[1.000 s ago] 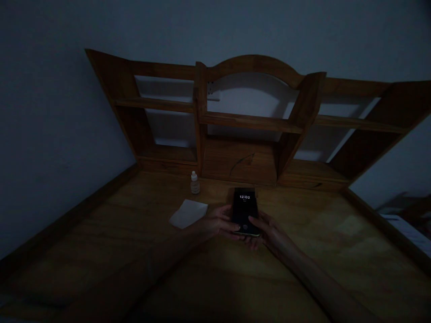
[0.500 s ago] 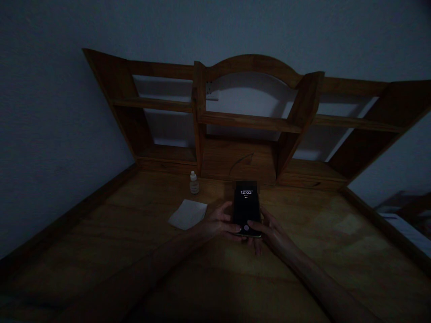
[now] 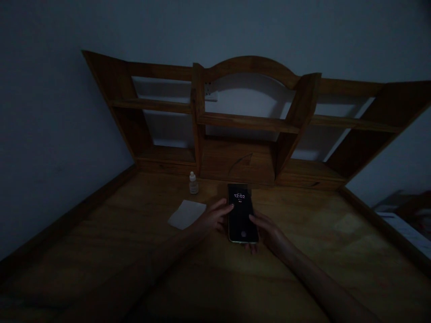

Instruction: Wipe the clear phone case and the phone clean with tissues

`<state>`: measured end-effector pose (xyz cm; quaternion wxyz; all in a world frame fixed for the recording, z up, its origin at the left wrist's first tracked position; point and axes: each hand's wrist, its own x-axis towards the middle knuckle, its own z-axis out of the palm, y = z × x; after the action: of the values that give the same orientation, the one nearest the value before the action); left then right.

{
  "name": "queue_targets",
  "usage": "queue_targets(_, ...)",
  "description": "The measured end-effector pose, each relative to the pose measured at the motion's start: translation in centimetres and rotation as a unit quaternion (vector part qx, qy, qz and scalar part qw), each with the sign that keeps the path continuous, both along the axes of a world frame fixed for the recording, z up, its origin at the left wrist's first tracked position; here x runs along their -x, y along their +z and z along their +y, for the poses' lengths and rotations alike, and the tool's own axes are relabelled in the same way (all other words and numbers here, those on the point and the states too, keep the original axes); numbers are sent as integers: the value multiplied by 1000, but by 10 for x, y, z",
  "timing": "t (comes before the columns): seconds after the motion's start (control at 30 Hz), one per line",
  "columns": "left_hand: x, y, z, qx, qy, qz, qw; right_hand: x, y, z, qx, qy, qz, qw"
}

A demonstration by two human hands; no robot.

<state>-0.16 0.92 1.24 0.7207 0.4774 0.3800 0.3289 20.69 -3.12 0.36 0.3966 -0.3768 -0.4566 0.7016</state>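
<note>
A dark smartphone is held above the wooden desk, its screen facing up and showing 12:02 and a round fingerprint mark near the bottom. My right hand grips its right side, thumb on the screen's edge and fingers partly hidden underneath. On the other side, my left hand is closed at the phone's left edge, one fingertip resting over the screen. Left of the phone lies a flat white cloth or paper, partly covered by my left hand and forearm. Behind that stands a small dropper bottle with a white cap.
At the back of the desk rises a wooden shelf unit with several compartments. A wall socket shows through its middle opening. Raised edging runs along both desk sides. White papers lie beyond the right edge. The room is dim.
The phone has shifted slightly left and tilted. My left thumb has left the lower screen, and my left fingers are now higher on its left edge. My right thumb has moved off toward the right edge.
</note>
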Motion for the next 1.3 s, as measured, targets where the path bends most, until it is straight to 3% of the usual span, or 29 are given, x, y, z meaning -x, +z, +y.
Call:
queue_targets(0.17,0,-5,1,-9,6,15,1000,-3,-9,7,21,-113,14,993)
queue_targets(0.47,1,-9,9,84,12,-30,996,-3,-14,9,22,-116,42,992)
queue_targets(0.67,0,-11,6,69,13,-59,996,-6,-17,11,16,-140,34,989)
queue_targets(0.97,-4,-9,0,48,41,-53,997,0,-2,2,2,-21,4,1000)
queue_targets(1.17,5,-7,7,-41,8,-47,998,-2,2,-6,-51,18,-52,997)
queue_targets(1.3,13,2,8,-86,-54,-20,995,-5,17,-16,-86,-10,-91,992)
